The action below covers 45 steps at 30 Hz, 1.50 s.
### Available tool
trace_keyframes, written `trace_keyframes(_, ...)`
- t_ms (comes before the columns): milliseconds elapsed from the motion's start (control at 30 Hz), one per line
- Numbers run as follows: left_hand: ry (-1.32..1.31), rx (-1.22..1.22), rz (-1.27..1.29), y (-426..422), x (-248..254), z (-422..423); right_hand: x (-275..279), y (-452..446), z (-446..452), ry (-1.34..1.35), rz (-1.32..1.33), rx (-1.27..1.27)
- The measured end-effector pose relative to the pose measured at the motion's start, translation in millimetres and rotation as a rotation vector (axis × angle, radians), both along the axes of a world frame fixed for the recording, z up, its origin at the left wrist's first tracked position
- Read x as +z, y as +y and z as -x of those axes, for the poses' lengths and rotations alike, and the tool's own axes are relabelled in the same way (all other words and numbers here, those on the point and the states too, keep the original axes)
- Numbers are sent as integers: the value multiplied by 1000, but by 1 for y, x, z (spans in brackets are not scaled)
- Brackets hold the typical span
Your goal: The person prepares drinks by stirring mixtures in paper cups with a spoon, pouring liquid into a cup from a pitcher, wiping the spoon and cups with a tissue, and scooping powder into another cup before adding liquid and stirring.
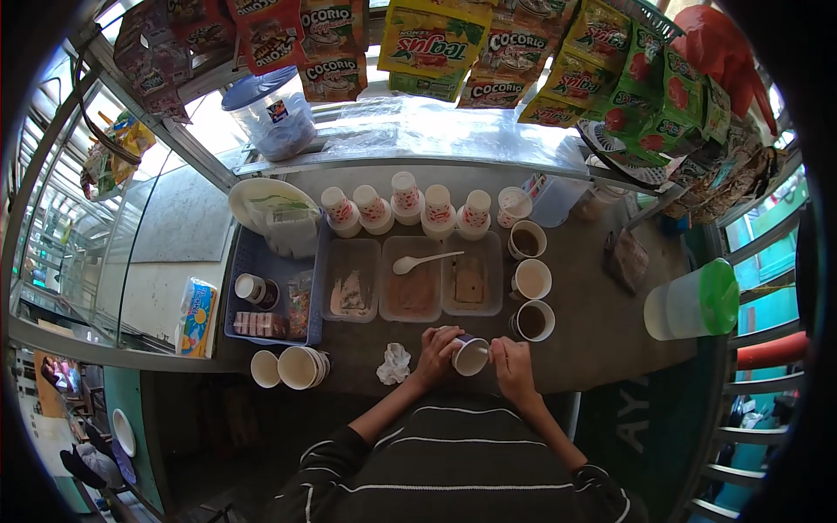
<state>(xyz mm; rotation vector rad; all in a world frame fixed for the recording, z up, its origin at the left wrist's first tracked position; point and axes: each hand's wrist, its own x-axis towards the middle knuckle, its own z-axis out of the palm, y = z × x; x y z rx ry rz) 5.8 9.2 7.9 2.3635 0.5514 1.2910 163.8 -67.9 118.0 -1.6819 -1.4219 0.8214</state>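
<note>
At the table's front edge my left hand (pixel 438 356) is closed around a paper cup (pixel 470 359), tilted with its mouth toward me. My right hand (pixel 512 364) pinches a small white utensil (pixel 486 349) at the cup's rim; most of it is hidden, so its kind is unclear. Beyond the hands stand three plastic tubs of powder: a left tub (pixel 337 309), a middle tub (pixel 410 305) and a right tub (pixel 488 301). A white spoon (pixel 427 261) lies across the middle and right tubs. Right of them are three filled paper cups (pixel 531 280), at least two holding brown liquid.
Stacks of upturned paper cups (pixel 405 196) line the back. A blue basket (pixel 228 305) with packets stands left, near more paper cups (pixel 298 368). Crumpled tissue (pixel 394 363) lies by my left hand. A green-lidded pitcher (pixel 684 303) stands right. Sachets (pixel 436 39) hang overhead.
</note>
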Motion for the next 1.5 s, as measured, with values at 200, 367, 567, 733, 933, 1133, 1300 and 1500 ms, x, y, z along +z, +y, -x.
trace_keyframes(200,56,36,43,-3,9,-2,1,3,-1,-49,-27,6)
trace_keyframes(367,28,65,-6,-3,-4,0,-1,5,-2,-94,-45,40)
trace_keyframes(567,9,92,-3,-3,-8,0,-3,7,0,-77,-71,29)
trace_keyframes(733,-3,90,-18,-1,-9,-1,-2,9,0,-82,-98,-31)
trace_keyframes(933,4,87,-15,-2,-8,0,-1,8,-2,-62,-30,-19)
trace_keyframes(1133,2,82,-17,-2,-8,-1,-2,10,-1,-12,-54,-35)
trace_keyframes(1300,7,77,-13,-2,-7,0,0,11,-4,152,63,14)
trace_keyframes(1500,3,78,-13,-2,-6,0,-2,10,-1,32,-24,25)
